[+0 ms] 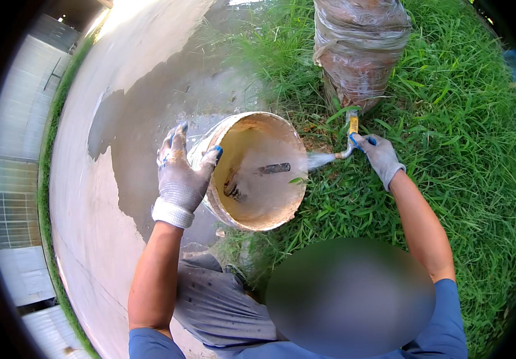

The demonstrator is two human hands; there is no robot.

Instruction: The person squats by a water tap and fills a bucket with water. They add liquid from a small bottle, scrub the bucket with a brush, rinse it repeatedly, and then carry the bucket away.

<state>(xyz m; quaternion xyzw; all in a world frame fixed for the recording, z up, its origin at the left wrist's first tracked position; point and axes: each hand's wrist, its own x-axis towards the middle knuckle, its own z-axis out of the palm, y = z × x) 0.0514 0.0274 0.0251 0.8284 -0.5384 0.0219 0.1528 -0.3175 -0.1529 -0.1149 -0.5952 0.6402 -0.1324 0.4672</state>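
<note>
1. Outdoors, a wet concrete ground (144, 122) meets the green grass (479, 155).
2. At this border is the whitish bucket (234, 145), containing cloudy water (255, 194) and a dark cylindrical piece (275, 169).
3. The left hand (181, 173) has its grip open, fingers spread, at the bucket's left rim.
4. The right hand (381, 157) has its grip closed on the tap (354, 125), which sprays into the bucket.
5. Beyond the tap, a plastic-wrapped post (363, 48) stands.
</note>
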